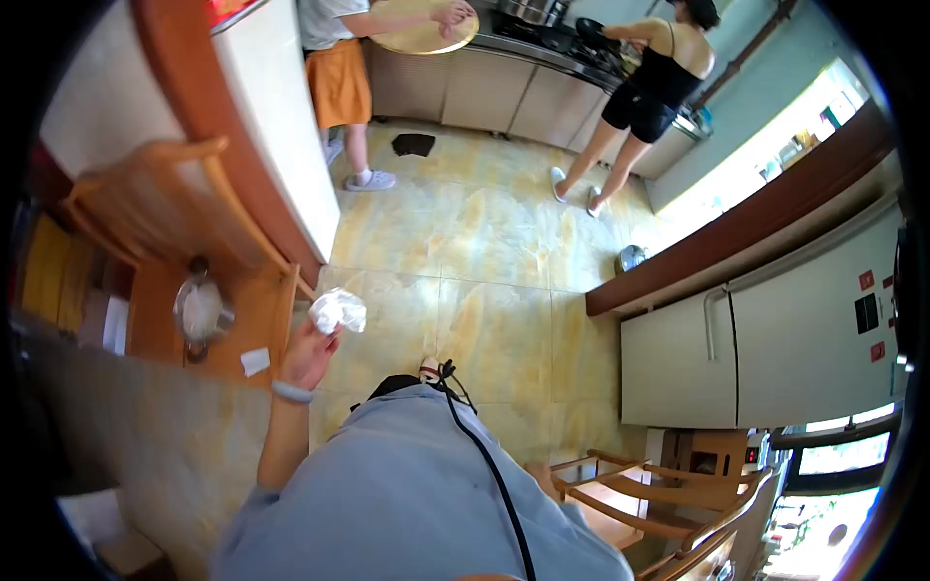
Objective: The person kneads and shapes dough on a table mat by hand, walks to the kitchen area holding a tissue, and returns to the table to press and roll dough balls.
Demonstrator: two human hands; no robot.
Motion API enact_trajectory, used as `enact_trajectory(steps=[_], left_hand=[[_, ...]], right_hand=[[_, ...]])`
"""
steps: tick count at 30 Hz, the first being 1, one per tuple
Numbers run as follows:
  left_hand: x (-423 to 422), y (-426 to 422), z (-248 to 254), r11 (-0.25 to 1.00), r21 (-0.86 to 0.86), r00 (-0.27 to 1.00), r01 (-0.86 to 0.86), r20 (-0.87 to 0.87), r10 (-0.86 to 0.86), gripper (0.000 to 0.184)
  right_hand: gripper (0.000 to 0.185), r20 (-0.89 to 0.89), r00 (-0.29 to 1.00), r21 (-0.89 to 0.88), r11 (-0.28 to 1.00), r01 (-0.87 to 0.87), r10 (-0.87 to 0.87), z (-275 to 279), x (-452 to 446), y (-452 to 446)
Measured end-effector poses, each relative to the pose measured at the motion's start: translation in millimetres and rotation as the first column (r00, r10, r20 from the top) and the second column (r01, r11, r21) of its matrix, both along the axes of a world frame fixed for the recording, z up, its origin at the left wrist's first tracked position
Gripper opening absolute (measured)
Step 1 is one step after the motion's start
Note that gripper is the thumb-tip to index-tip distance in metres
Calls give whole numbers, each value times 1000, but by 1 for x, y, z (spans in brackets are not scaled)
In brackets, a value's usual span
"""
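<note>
One view, head: at nine o'clock from centre, a crumpled, whitish plastic bundle (338, 310). At eight o'clock, a partly curled left hand (308, 358), with a fingertip hold on the bundle's near edge. Cannot tell state of right hand, out of view. Probably light, soft, slippery, easily torn; best pinched at that edge.

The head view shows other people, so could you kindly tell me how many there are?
2: one person in orange and white at the upper left, and another person in black at the upper right, facing the stove. Others may be hidden.
</note>
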State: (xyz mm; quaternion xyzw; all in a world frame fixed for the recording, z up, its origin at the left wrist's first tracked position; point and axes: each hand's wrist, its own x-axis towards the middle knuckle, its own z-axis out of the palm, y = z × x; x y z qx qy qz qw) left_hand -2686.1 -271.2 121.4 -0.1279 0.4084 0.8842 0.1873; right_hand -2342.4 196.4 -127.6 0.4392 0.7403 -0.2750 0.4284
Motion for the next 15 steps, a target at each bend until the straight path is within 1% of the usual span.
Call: enact_trajectory(steps=[1, 2, 3, 4, 5, 6, 7, 8, 9, 10, 11, 13, 14, 15], left_hand=[[-15, -2, -15, 1000, 30, 1000, 1, -31, 0, 32], [-28, -10, -34, 998, 66, 998, 7, -58, -4, 33], [-43, -16, -48, 995, 100, 998, 16, -68, -10, 34], [-59, -20, -52, 992, 126, 999, 7, -51, -1, 33], [-73, -23, -49, 988, 152, 999, -10, -35, 15, 33], [-89, -21, -47, 983, 179, 999, -36, -23, 41, 32], [-104, -18, -46, 986, 158, 998, -60, 22, 58, 31], [-118, -17, -44, 987, 134, 995, -89, 55, 82, 30], [-135, -17, -43, 987, 107, 990, -119, 83, 110, 29], [-156, -18, -43, 993, 70, 994, -90, 62, 85, 26], [-179, -18, -48, 993, 73, 994, -92, 65, 87, 26], [-228, -22, -59, 993, 76, 993, -91, 80, 85, 25], [-256, -24, -62, 995, 80, 996, -64, 62, 59, 24], [-280, -24, -64, 995, 88, 998, -44, 38, 41, 24]], right_hand=[[19, -68, 993, 13, 996, -92, 93, -3, -37, 13], [22, -212, 729, 279, 755, -593, 651, -14, -75, 32], [25, -448, 831, 289, 933, -215, 330, -45, -125, 49], [21, -514, 759, 432, 885, -173, 399, -37, -187, 55], [22, -578, 726, 360, 915, -182, 372, -28, -250, 69], [25, -524, 695, 491, 841, -226, 492, 15, -321, 62], [27, -572, 660, 432, 863, -263, 487, 48, -385, 65], [27, -627, 617, 437, 870, -226, 475, 73, -438, 61], [26, -741, 519, 440, 892, -102, 425, 67, -484, 60], [25, -800, 485, 358, 930, -88, 353, 91, -526, 49], [24, -851, 448, 270, 960, -76, 275, 117, -560, 33], [23, -900, 367, 212, 972, -99, 234, 111, -607, 8], [22, -921, 323, 191, 975, -112, 218, 112, -629, -2], [19, -900, 314, 267, 951, -154, 303, 103, -635, -12]])
